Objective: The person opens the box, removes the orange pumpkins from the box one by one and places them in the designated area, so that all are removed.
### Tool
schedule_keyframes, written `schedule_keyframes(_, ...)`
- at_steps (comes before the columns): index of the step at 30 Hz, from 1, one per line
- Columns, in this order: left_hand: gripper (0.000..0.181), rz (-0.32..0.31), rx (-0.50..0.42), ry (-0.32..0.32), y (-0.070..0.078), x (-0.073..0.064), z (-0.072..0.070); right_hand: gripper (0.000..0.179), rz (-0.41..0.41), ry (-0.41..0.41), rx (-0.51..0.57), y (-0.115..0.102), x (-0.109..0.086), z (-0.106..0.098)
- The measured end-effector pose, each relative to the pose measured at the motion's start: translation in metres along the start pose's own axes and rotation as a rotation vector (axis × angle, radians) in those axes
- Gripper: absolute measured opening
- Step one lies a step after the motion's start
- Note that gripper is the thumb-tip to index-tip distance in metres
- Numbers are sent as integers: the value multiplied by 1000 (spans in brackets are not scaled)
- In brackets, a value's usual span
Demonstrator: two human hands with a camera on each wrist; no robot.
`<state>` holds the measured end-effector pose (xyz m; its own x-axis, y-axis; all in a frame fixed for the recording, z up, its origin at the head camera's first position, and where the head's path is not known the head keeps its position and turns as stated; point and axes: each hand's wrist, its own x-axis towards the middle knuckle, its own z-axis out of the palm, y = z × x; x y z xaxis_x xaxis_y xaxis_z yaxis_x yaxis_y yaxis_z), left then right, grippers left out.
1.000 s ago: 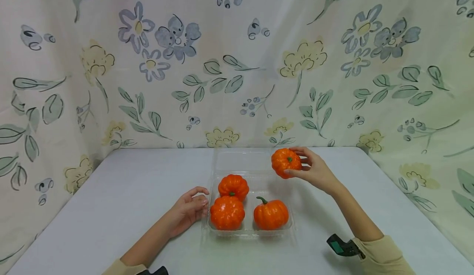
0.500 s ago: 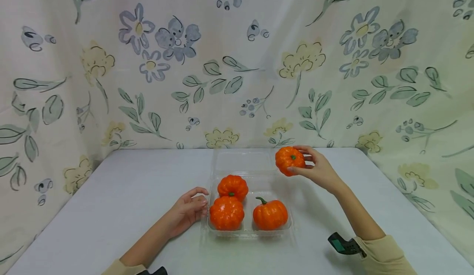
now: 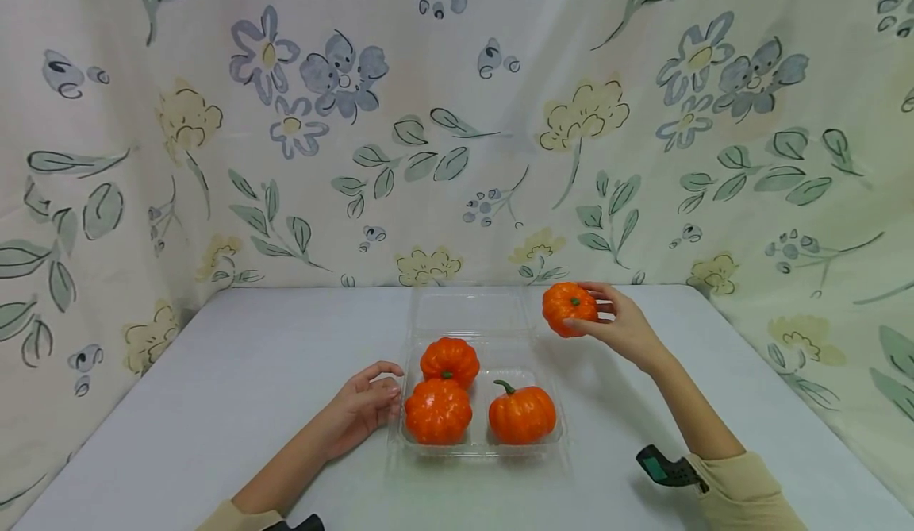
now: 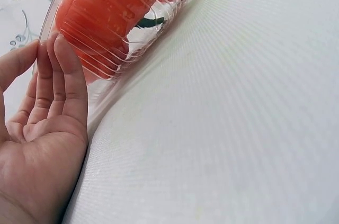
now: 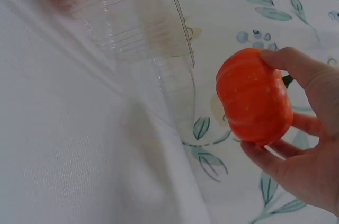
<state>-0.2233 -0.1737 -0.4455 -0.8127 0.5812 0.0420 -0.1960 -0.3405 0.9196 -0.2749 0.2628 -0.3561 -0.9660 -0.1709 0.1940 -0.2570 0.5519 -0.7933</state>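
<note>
My right hand holds a small orange pumpkin by its sides, raised at the back right of a clear plastic clamshell container. In the right wrist view, the thumb lies on one side of that pumpkin and fingertips on the other. My left hand is at the container's left side. In the left wrist view, thumb and fingertips of the left hand pinch the container's rim. Inside sit a rear left pumpkin, a front left pumpkin and a front right pumpkin.
The container's lid lies open toward the back of the white table. Behind the table hangs a floral curtain, which also runs along both sides.
The right hand has moved a little to the right with its pumpkin, away from the container. The left hand and the three pumpkins in the container stay where they were.
</note>
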Motion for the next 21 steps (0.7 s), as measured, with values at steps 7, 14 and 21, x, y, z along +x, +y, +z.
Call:
schedule_keyframes(7,20,7,-7,-8,0,-1,0,70,28,22,-24,6,2,0)
schedule_keyframes(14,20,12,-8,-13,0,-1,0,70,65,55,-45,15,4,0)
schedule_keyframes(21,19,16,5,-13,-1,-1,0,73,115,96,-64,23,6,3)
